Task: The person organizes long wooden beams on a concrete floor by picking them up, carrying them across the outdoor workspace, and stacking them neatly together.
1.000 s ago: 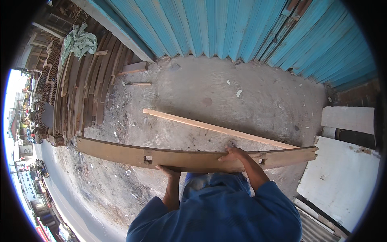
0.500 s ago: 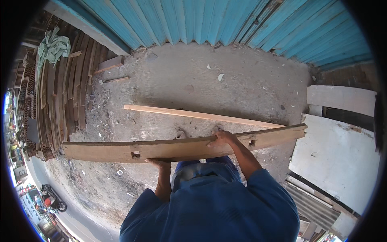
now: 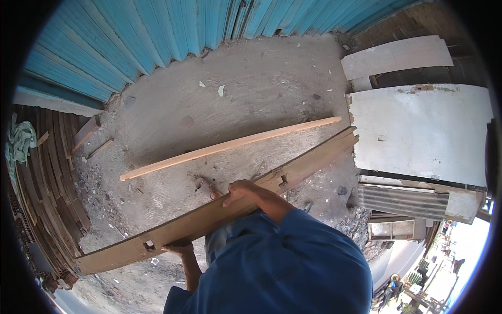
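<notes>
A long brown wooden plank (image 3: 206, 217) with two square holes cut through it is held across my front, off the ground. Its left end sits lower in the view, its right end farther up. My right hand (image 3: 240, 191) is closed over the far edge near the middle. Under the near edge, close to the left hole, my left hand (image 3: 180, 249) grips from below, its fingers partly hidden by the wood. Beyond the plank a thin, pale wooden strip (image 3: 230, 147) lies slantwise over the concrete floor.
Stacked old boards (image 3: 55, 172) lie at the left with a green cloth (image 3: 21, 138) on them. A blue corrugated metal shutter (image 3: 172, 31) stands at the far side. White panels (image 3: 418, 136) and a corrugated sheet (image 3: 405, 201) fill the right side. Rubble is scattered around.
My body and view have turned right. The plank has swung from nearly level to a slant, its right end now farther up. Both hands still hold it.
</notes>
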Tool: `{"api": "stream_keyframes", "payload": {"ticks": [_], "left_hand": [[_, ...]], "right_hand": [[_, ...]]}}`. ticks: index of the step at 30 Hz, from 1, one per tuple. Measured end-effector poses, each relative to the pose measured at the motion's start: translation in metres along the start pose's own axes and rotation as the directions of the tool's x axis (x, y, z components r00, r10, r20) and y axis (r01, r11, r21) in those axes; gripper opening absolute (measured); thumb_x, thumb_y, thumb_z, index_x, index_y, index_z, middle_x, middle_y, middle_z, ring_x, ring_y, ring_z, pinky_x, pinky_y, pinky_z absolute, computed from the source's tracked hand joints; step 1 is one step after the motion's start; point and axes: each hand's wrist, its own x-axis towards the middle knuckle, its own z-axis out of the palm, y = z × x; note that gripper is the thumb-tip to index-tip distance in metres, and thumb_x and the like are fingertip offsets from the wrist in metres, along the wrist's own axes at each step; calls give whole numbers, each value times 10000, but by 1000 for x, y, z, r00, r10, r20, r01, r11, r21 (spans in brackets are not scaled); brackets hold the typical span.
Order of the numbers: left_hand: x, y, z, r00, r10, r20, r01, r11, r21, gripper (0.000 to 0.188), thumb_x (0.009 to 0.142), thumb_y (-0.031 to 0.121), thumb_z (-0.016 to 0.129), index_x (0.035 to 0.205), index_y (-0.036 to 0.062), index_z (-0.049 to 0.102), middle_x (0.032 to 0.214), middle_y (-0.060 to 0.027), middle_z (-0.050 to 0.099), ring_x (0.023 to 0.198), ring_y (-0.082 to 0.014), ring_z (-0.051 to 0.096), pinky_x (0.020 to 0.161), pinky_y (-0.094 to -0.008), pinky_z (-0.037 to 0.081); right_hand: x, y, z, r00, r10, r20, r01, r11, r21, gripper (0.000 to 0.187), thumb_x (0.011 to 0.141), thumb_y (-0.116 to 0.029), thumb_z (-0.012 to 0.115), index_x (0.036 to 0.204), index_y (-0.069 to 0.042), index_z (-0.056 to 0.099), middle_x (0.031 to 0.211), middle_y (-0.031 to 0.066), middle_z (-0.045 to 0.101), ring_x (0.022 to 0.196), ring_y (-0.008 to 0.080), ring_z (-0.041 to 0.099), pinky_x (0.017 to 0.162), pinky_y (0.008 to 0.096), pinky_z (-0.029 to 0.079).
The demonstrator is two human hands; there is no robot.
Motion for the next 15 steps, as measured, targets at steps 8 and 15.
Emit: {"api": "stream_keyframes", "payload": {"ticks": [8, 15], "left_hand": [[-12, -76, 21, 998, 49, -46, -48, 999, 22, 994, 677, 859, 291, 1368, 144, 308, 1371, -123, 352, 1238, -326, 373, 1015, -515, 323], [16, -162, 23, 980, 180, 87, -184, 982, 45, 1001, 686, 851, 278, 1371, 121, 299, 1368, -155, 343, 1246, -360, 352, 1018, -541, 301]], "right_hand": [[21, 74, -3, 999, 0, -49, -4, 998, -69, 808, 540, -669, 679, 1026, -26, 633, 1018, 174, 638, 990, 333, 591, 833, 397, 456], [65, 147, -10, 992, 40, -117, -46, 998, -45, 792, 512, -657, 707, 997, -35, 636, 988, 173, 641, 970, 331, 598, 823, 403, 464]]}}
